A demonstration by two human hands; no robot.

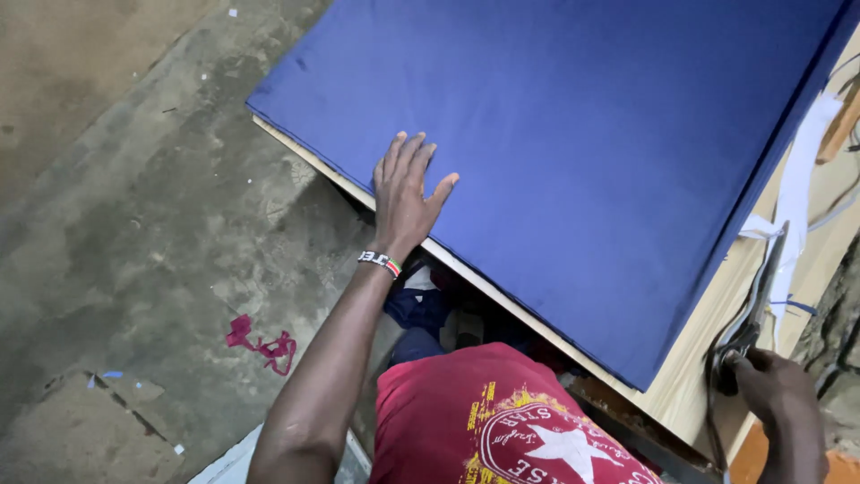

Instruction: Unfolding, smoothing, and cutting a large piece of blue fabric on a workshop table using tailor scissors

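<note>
A large sheet of dark blue cloth (573,134) lies spread flat over a pale wooden board (708,341). My left hand (405,193) rests palm down on the cloth's near edge, fingers apart, a beaded band on the wrist. At the lower right, my right hand (775,390) grips the handles of big metal scissors (757,300), whose blades point up along the cloth's right edge.
A rough concrete floor (134,224) fills the left side, with a scrap of red cloth (260,342) and small paper bits on it. White strips (797,179) and cords lie on the board at the right. Dark clothing sits under the board near my red shirt.
</note>
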